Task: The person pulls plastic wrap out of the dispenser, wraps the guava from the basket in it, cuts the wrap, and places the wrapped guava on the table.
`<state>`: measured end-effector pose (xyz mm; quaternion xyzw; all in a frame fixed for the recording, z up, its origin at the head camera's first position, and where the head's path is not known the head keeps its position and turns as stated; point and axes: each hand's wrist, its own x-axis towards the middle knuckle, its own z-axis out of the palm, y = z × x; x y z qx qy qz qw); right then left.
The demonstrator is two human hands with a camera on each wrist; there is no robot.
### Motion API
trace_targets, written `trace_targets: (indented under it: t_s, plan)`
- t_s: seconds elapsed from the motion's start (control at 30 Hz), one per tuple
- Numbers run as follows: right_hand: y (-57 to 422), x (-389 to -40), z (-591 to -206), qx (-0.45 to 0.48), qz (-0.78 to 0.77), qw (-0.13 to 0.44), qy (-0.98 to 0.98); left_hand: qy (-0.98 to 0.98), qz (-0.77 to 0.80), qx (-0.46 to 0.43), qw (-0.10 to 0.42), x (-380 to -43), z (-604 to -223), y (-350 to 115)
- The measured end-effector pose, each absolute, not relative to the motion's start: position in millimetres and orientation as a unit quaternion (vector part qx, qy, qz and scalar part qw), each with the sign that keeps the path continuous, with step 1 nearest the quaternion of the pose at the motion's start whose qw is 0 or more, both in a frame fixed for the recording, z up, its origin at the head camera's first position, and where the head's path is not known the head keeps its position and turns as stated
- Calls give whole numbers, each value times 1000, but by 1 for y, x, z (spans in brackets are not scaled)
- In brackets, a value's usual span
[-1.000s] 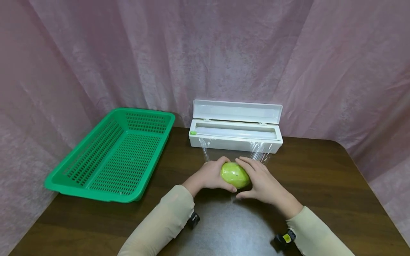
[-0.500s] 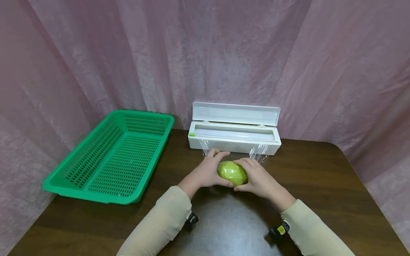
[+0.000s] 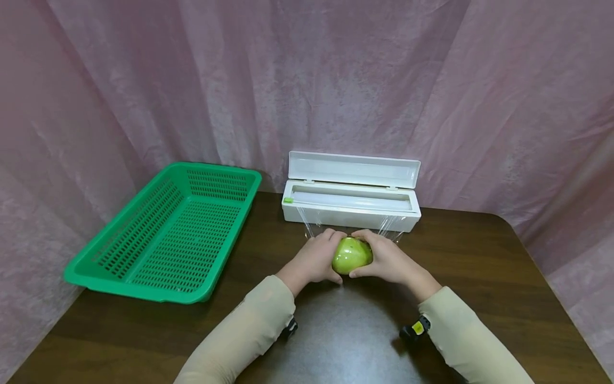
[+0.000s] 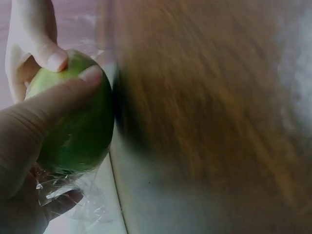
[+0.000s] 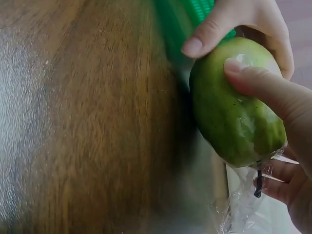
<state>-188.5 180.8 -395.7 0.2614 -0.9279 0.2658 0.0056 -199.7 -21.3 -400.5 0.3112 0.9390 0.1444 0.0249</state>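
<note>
A shiny green pear (image 3: 352,256), covered by clear cling film, is between my two hands in front of the white box. My left hand (image 3: 314,260) grips its left side, and its thumb lies across the skin in the left wrist view. From the right, my right hand (image 3: 389,260) holds the fruit with thumb and fingers curled round it. A dark stem (image 5: 259,180) shows at the far end in the right wrist view, amid crumpled cling film (image 5: 239,207). Strands of film run from the pear back to the cling film box (image 3: 345,216).
The box lid (image 3: 354,169) stands raised, with a film roll (image 3: 350,201) inside. At the left is a green slotted basket (image 3: 206,266). All of it sits on a dark wooden table (image 3: 484,266) before a pink curtain (image 3: 364,80).
The pear has turned between my hands and shifted slightly away from me. My right thumb and fingers have closed in against it. The box and basket keep their places.
</note>
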Motion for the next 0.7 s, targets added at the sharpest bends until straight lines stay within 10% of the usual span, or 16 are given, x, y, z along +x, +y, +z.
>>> trace_targets:
  t_s: [0.7]
  plan:
    - [173,-194,-411,280,170,124,-937,955,99,277,27,-214,-389,-15]
